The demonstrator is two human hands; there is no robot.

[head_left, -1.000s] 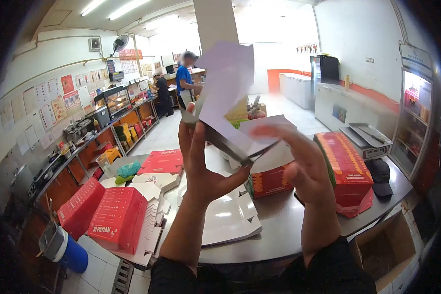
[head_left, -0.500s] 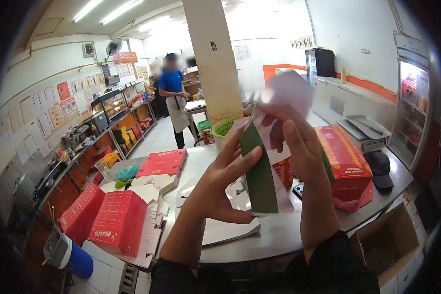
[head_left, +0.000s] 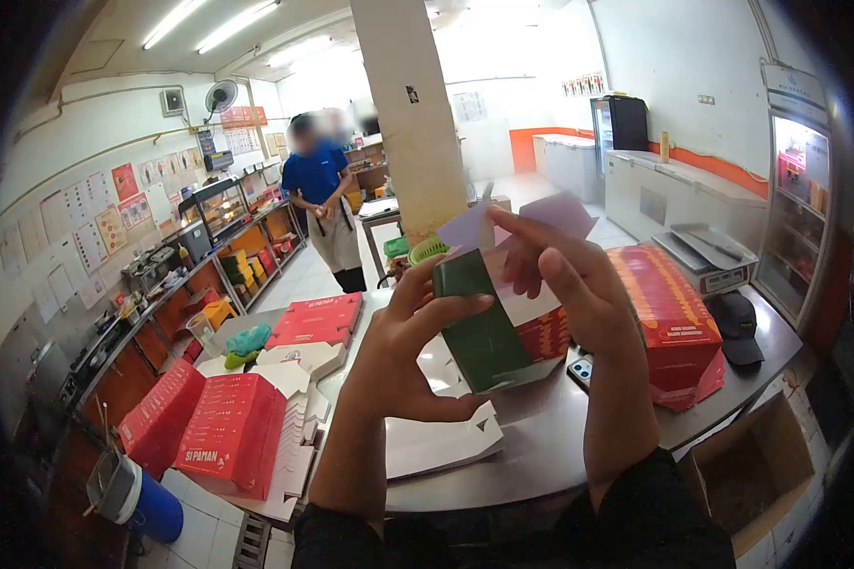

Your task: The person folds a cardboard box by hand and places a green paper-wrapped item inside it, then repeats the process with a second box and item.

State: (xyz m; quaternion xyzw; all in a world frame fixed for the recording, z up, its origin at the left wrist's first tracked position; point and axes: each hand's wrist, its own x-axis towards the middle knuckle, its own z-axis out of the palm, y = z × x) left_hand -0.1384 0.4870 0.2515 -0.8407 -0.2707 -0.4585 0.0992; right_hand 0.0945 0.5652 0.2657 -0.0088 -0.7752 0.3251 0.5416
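The carton [head_left: 479,346] looks like smooth card, matt inside; the table [head_left: 522,469] is glossy metal, the cap [head_left: 736,327] matt cloth, the bucket [head_left: 157,509] smooth plastic, the brown box [head_left: 778,441] plain matt cardboard.

"SI PAMAN" on front L red box stack [head_left: 226,427] & flat red box [head_left: 315,322]; other txt unclear

A dark cap [head_left: 736,329] lies on the metal bench [head_left: 539,457], near a scale [head_left: 729,279] topped by a tray [head_left: 702,245]. Teal cloth [head_left: 248,339] rests at the bench's far left. A blue bucket [head_left: 156,512] stands on the floor. Left of the pillar [head_left: 410,123] stands a person in a blue shirt [head_left: 315,178]; a lit fridge [head_left: 797,228] is at right.
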